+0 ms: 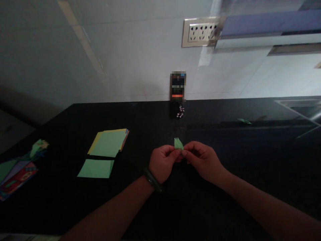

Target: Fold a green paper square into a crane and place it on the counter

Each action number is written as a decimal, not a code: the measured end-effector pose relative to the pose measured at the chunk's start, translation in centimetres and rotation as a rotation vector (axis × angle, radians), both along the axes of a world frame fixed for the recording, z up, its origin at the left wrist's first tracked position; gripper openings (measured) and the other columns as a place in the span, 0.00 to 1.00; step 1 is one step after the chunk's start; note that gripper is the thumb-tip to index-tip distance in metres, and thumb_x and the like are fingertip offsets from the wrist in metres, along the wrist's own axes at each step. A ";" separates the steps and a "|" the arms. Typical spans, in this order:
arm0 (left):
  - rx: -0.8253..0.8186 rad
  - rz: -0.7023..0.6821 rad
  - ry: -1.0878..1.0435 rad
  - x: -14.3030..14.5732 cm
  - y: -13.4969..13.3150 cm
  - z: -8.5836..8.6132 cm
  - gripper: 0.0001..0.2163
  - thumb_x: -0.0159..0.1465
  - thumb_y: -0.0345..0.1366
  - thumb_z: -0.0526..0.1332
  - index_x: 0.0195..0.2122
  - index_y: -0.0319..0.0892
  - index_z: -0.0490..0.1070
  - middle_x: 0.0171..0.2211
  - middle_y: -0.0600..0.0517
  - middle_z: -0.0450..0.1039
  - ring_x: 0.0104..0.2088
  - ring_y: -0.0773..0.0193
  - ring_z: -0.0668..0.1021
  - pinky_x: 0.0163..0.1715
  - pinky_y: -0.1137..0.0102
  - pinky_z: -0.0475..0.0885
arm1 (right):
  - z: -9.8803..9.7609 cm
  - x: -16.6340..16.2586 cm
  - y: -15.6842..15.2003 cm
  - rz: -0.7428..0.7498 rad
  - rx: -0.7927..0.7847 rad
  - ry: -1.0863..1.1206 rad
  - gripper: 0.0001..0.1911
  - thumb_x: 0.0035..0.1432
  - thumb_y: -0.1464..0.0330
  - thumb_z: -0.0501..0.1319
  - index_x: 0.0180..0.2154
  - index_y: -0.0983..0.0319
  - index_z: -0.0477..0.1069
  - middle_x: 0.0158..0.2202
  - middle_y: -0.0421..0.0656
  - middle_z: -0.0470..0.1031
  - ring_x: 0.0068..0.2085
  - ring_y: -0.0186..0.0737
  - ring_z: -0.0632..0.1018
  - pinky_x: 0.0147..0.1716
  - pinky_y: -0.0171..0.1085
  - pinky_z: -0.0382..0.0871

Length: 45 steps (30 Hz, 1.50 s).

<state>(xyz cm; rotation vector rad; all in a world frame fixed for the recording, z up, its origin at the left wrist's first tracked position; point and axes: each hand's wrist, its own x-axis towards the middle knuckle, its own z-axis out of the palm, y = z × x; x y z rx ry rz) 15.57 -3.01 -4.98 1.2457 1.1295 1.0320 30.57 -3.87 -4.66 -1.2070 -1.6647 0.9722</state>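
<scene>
Between my two hands is a small piece of folded green paper (178, 144), its pointed tips sticking up above the fingers. My left hand (164, 160), with a dark bangle (152, 180) at the wrist, pinches its lower left side. From the right, the thumb and fingertips of my right hand (204, 160) press on its lower edge. The fingers hide the bottom of the folded paper. Both hands are over the black countertop (190, 214).
Left of my hands lie a stack of coloured paper (109, 144) and a green sheet (96, 168). Farther left are a colourful packet (18, 179) and a folded paper piece (38, 147). A phone (178, 86) leans on the wall. At right are a small green paper piece (244, 121) and a sink edge (288, 103).
</scene>
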 end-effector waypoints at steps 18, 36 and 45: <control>0.160 0.020 0.070 -0.4 0.0 0.8 0.07 0.53 0.36 0.62 0.23 0.39 0.73 0.19 0.54 0.71 0.21 0.69 0.71 0.22 0.74 0.65 | 0.7 -0.3 0.0 0.040 -0.127 0.069 0.07 0.53 0.66 0.57 0.28 0.64 0.67 0.21 0.37 0.66 0.22 0.29 0.67 0.22 0.31 0.62; 0.027 0.072 -0.147 0.1 0.2 0.6 0.05 0.49 0.33 0.65 0.22 0.38 0.71 0.19 0.56 0.69 0.21 0.72 0.69 0.24 0.76 0.64 | 0.3 -0.4 -0.1 0.074 0.050 -0.123 0.08 0.54 0.68 0.56 0.25 0.63 0.67 0.21 0.37 0.64 0.24 0.30 0.65 0.23 0.30 0.59; -0.062 0.055 -0.276 0.3 0.1 0.5 0.08 0.50 0.37 0.65 0.21 0.38 0.71 0.18 0.57 0.66 0.21 0.73 0.67 0.25 0.75 0.64 | 0.3 -0.6 -0.3 0.095 0.002 -0.188 0.13 0.54 0.66 0.56 0.19 0.63 0.62 0.18 0.35 0.58 0.21 0.28 0.60 0.20 0.30 0.55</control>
